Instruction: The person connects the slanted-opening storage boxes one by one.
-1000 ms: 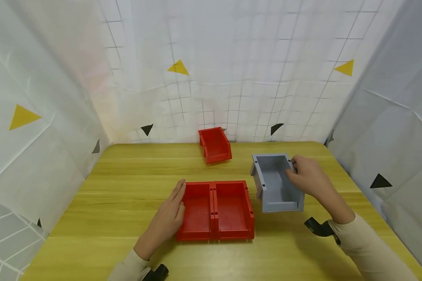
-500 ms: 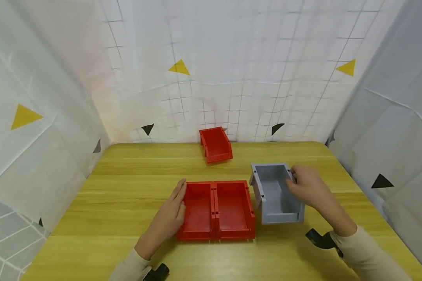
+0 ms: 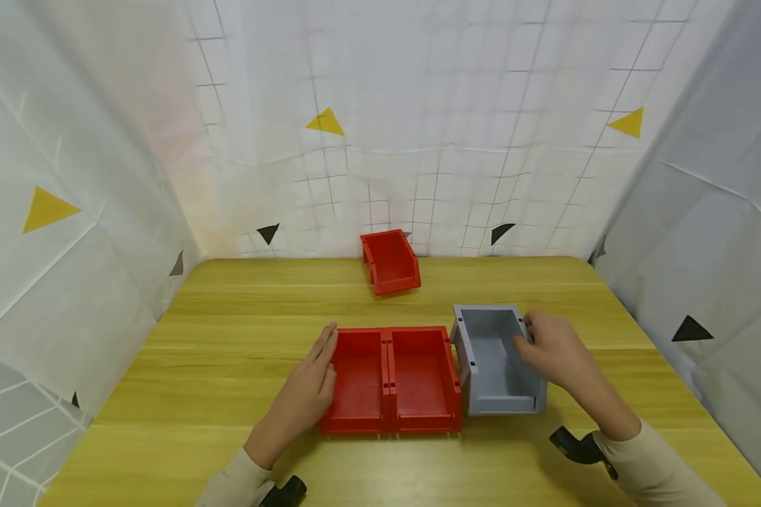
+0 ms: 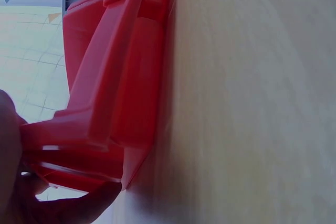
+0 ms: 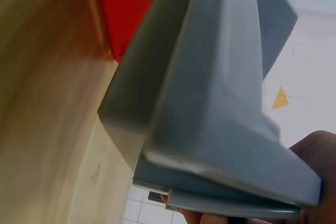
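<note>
Two red plastic storage bins stand side by side on the table, the left red bin (image 3: 356,387) joined edge to edge with the right red bin (image 3: 421,380). My left hand (image 3: 301,391) holds the left bin by its outer wall, thumb at the rim and fingers along the side toward the back corner. In the right wrist view, a grey storage bin (image 5: 210,87) hangs tilted over the table. My right hand (image 3: 554,352) grips its right rim, thumb inside and fingers outside. The grey bin's left wall is right beside the right red bin.
A smaller-looking third red bin (image 3: 392,264) stands turned at the table's back edge. The wooden table (image 3: 228,324) is bounded behind and on both sides by white sheeting (image 3: 387,84) with yellow and black triangles.
My right hand has brought the grey bin lower and toward me, alongside the right red bin. The left hand and the red bins have stayed in place.
</note>
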Demonstrator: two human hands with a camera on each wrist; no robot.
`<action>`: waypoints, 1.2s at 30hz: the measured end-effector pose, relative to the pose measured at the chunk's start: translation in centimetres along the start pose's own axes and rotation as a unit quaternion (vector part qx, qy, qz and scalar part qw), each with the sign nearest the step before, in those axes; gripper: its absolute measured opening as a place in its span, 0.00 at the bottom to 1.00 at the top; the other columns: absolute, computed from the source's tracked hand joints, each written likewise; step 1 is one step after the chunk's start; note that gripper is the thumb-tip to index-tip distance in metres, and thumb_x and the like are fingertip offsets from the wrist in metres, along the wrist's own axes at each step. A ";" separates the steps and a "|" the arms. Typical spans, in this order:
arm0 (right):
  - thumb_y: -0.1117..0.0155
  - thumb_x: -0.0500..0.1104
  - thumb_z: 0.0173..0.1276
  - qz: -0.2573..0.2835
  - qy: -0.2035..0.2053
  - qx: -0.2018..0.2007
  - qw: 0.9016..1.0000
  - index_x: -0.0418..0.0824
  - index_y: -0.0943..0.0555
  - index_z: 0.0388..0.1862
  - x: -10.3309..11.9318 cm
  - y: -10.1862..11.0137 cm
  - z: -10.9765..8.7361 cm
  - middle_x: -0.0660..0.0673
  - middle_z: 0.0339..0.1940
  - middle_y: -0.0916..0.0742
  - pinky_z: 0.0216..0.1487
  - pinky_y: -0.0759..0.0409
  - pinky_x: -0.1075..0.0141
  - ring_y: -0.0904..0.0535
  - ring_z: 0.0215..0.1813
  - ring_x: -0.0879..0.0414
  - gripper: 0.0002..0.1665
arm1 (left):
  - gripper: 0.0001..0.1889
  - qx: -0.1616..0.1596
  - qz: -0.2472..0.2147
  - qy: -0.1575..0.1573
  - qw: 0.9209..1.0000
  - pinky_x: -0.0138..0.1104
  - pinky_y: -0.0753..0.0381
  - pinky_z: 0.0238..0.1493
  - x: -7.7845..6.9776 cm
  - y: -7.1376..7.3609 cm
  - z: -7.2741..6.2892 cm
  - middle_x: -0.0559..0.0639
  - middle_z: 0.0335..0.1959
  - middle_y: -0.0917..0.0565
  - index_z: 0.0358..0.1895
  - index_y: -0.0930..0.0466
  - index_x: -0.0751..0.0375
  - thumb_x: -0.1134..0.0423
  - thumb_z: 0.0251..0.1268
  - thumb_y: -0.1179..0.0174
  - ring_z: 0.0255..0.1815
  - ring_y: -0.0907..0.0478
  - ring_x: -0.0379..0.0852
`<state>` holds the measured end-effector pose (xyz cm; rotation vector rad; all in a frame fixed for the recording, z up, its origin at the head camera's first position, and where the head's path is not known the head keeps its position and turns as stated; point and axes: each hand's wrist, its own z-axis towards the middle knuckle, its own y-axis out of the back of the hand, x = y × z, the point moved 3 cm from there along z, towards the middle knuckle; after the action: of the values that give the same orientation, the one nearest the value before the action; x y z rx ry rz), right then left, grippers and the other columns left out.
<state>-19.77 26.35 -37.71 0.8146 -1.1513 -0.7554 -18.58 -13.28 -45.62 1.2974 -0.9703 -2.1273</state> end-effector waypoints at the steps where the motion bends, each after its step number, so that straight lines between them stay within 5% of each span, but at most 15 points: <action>1: 0.39 0.34 0.69 -0.001 0.001 -0.001 1.000 0.34 0.25 0.31 0.0 0.0 0.0 0.48 0.14 0.33 0.21 0.35 0.61 0.36 0.17 0.55 0.06 | 0.31 0.001 0.000 0.000 1.000 0.47 0.26 0.66 0.0 0.0 0.0 0.49 0.85 0.49 0.81 0.44 0.69 0.71 0.79 0.50 0.76 0.35 0.50; 11: 0.40 0.33 0.69 -0.009 0.005 0.001 1.000 0.38 0.29 0.27 0.3 -0.2 -0.1 0.48 0.14 0.33 0.21 0.35 0.61 0.36 0.16 0.55 0.11 | 0.32 -0.002 0.003 0.002 1.000 0.48 0.30 0.69 -0.1 0.1 -0.1 0.50 0.85 0.48 0.82 0.45 0.69 0.71 0.78 0.49 0.78 0.38 0.50; 18: 0.39 0.34 0.69 -0.009 -0.009 0.009 1.000 0.36 0.27 0.30 0.2 -0.8 -0.3 0.47 0.16 0.31 0.21 0.34 0.60 0.33 0.17 0.54 0.08 | 0.32 -0.008 -0.002 -0.008 1.000 0.47 0.21 0.59 -0.1 -0.1 -0.1 0.52 0.84 0.47 0.81 0.44 0.70 0.71 0.78 0.49 0.71 0.29 0.53; 21: 0.39 0.34 0.69 -0.014 -0.015 0.012 1.000 0.35 0.27 0.32 0.2 -1.0 -0.4 0.47 0.15 0.31 0.20 0.33 0.60 0.32 0.17 0.54 0.07 | 0.32 -0.006 -0.001 -0.004 1.000 0.48 0.23 0.62 -0.1 -0.1 -0.1 0.51 0.85 0.48 0.81 0.44 0.70 0.71 0.78 0.49 0.74 0.32 0.52; 28: 0.36 0.46 0.73 -0.078 -0.040 0.010 0.996 0.34 0.24 0.35 0.8 -0.2 -0.3 0.46 0.18 0.25 0.18 0.33 0.60 0.29 0.19 0.53 0.16 | 0.32 -0.011 0.004 -0.007 1.000 0.49 0.25 0.65 -0.2 0.0 -0.1 0.52 0.84 0.47 0.81 0.44 0.71 0.71 0.78 0.50 0.76 0.35 0.53; 31: 0.35 0.51 0.74 -0.104 -0.037 -0.023 0.994 0.27 0.21 0.51 1.8 0.3 0.1 0.35 0.31 0.16 0.24 0.22 0.51 0.19 0.29 0.43 0.26 | 0.31 -0.011 0.006 -0.005 1.000 0.49 0.23 0.62 -0.2 0.0 -0.1 0.52 0.84 0.48 0.81 0.44 0.71 0.71 0.78 0.50 0.75 0.33 0.53; 33: 0.34 0.51 0.74 -0.103 -0.017 -0.043 0.994 0.24 0.24 0.62 2.8 0.4 0.4 0.28 0.49 0.15 0.38 0.17 0.41 0.18 0.46 0.35 0.33 | 0.32 -0.010 0.009 -0.002 1.000 0.46 0.20 0.58 -0.3 0.0 -0.1 0.52 0.84 0.48 0.81 0.44 0.71 0.71 0.78 0.49 0.72 0.29 0.54; 36: 0.34 0.51 0.75 -0.076 0.025 -0.048 0.996 0.24 0.28 0.70 4.5 0.0 0.9 0.24 0.70 0.26 0.58 0.26 0.30 0.30 0.68 0.27 0.38 | 0.32 -0.010 0.014 -0.001 1.000 0.42 0.19 0.46 -0.4 0.1 -0.2 0.52 0.84 0.47 0.81 0.44 0.71 0.71 0.78 0.49 0.63 0.24 0.52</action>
<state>-19.57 22.40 -35.47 0.8426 -1.0083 -0.9034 -18.27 -13.10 -45.41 1.2655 -0.9604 -2.1109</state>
